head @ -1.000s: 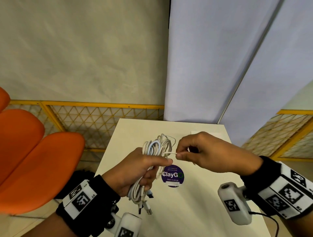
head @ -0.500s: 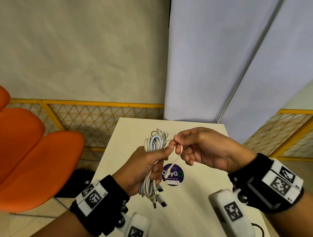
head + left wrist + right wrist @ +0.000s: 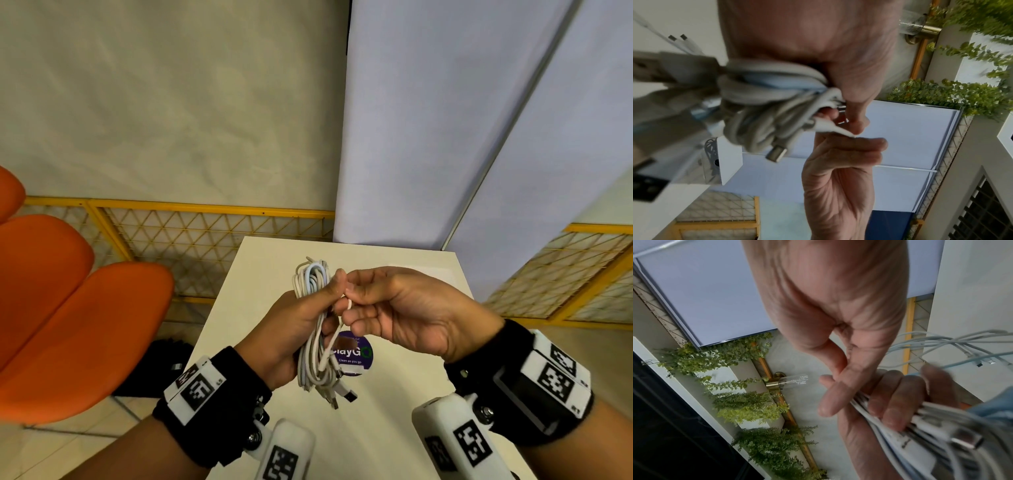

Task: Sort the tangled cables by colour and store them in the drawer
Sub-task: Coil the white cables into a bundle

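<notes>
A bundle of white cables is held upright above the cream table, with loops at the top and USB plugs hanging below. My left hand grips the bundle round its middle, fingers curled. My right hand is close against it on the right and pinches one loose white cable end between thumb and forefinger. In the left wrist view the bundle and a metal plug fill the frame. In the right wrist view the cables run under the left fingers. No drawer shows.
A round purple sticker lies on the table under the hands. An orange chair stands at the left. A yellow mesh fence and grey-blue panels back the table. Green plants hang on a wall.
The right hand drew the loose cable end in towards the bundle and turned palm-side up. The left hand tilted the bundle more upright and raised it slightly.
</notes>
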Tool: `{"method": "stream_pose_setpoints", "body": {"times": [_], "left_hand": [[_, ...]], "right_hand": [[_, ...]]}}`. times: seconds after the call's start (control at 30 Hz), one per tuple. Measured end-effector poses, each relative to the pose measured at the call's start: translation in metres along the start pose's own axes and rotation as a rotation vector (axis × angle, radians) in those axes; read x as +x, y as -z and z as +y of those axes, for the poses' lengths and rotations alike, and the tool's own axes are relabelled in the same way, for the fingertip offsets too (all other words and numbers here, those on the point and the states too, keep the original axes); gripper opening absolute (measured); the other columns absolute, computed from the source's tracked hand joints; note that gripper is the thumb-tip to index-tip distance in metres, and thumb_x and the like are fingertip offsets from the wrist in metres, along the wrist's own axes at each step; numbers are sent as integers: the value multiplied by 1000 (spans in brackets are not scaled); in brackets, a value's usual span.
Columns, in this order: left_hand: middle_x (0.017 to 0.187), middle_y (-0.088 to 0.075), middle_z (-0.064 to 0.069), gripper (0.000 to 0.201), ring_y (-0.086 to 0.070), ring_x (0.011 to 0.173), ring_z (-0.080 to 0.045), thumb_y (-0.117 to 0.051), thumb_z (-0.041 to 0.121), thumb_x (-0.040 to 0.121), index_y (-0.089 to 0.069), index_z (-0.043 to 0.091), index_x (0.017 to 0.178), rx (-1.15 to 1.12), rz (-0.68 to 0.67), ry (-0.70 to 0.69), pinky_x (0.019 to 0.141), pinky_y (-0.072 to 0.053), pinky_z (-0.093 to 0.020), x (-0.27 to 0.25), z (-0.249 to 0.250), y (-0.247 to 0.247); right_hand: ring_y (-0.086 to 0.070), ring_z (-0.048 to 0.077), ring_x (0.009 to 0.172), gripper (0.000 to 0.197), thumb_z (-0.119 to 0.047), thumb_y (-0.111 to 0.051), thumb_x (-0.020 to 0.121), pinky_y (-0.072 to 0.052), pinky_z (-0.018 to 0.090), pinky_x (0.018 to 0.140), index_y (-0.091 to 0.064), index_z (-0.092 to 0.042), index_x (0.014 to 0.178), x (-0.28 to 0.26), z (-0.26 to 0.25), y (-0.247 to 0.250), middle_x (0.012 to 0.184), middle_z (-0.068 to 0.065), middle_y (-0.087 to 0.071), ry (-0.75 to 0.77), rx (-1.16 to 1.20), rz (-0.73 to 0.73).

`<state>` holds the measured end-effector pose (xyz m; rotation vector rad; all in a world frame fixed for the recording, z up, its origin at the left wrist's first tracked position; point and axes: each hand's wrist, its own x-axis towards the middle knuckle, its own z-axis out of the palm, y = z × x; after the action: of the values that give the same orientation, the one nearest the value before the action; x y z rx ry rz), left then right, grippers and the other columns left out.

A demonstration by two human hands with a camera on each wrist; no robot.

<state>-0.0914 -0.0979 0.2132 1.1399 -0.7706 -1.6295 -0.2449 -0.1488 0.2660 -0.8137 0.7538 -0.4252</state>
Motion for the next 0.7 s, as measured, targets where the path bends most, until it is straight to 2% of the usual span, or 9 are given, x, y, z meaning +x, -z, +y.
{"method": "stream_pose_setpoints", "body": {"times": [0.07, 0.17, 0.23, 0.27, 0.33, 0.4, 0.53, 0.6, 0.7], "left_hand": [[87, -49, -20, 100, -53, 64, -29, -86, 66, 59, -57, -10, 117, -57, -33, 11, 65, -58, -38, -1, 0, 0], [64, -44, -12, 96, -52, 46, -19, -92, 64, 46, -65, -3, 108, -61, -88, 17, 51, -54, -31, -2, -2, 2], [61, -39, -8, 87, -46, 45, -17, -96, 57, 44, -67, 1, 104, -51, -107, 6, 45, -48, -28, -2, -2, 3], [61, -39, -8, 79, -44, 45, -17, -97, 52, 46, -68, 2, 100, -30, -125, 5, 44, -46, -26, -2, -1, 4], [63, -46, -9, 42, -46, 47, -18, -95, 35, 60, -74, 13, 87, 32, -186, 0, 42, -44, -25, -3, 2, 5], [67, -61, -9, 11, -52, 50, -17, -82, 14, 73, -77, 18, 82, 73, -230, -10, 41, -44, -23, -7, 7, 4], [61, -60, -12, 6, -51, 38, -15, -70, 3, 72, -72, 8, 70, 81, -237, 34, 40, -43, -22, -10, 8, 2], [55, -53, -10, 10, -43, 33, -14, -66, 4, 71, -65, 9, 62, 19, -228, 102, 41, -40, -22, -10, 7, 3], [47, -35, 0, 13, -33, 31, -9, -62, 2, 72, -62, 14, 66, -58, -236, 187, 40, -38, -22, -10, 8, 5]], "right_hand": [[-69, 17, 53, 9, 5, -56, 89, -55, 24, 47, -60, -1, 95, 2, 1, 0, 73, 18, -68, 17, -2, 15], [-67, 17, 51, 11, 5, -61, 87, -55, 23, 46, -60, -4, 94, 3, 2, -1, 65, 14, -66, 36, -36, 54], [-64, 16, 48, 14, 5, -64, 81, -54, 23, 45, -61, -6, 90, 2, 2, -2, 60, 11, -63, 47, -70, 79], [-62, 15, 47, 15, 5, -65, 80, -52, 23, 43, -62, -6, 88, 2, 2, -2, 59, 10, -62, 56, -100, 87], [-57, 14, 46, 14, -1, -71, 75, -46, 21, 39, -63, -8, 83, 1, 3, -3, 61, 7, -62, 72, -152, 96], [-50, 12, 45, 15, -7, -75, 68, -36, 19, 36, -64, -10, 77, 1, 5, -3, 62, 4, -60, 87, -185, 103], [-32, 10, 42, 14, -9, -78, 64, -21, 18, 40, -66, -13, 69, 3, 8, -1, 57, 1, -57, 120, -242, 116], [-30, 10, 41, 14, -12, -80, 65, -21, 19, 41, -66, -13, 69, 3, 9, -2, 57, 2, -54, 151, -315, 141], [-37, 9, 41, 22, -13, -85, 71, -28, 19, 41, -63, -8, 73, 0, 8, -5, 65, 9, -59, 253, -517, 221]]}}
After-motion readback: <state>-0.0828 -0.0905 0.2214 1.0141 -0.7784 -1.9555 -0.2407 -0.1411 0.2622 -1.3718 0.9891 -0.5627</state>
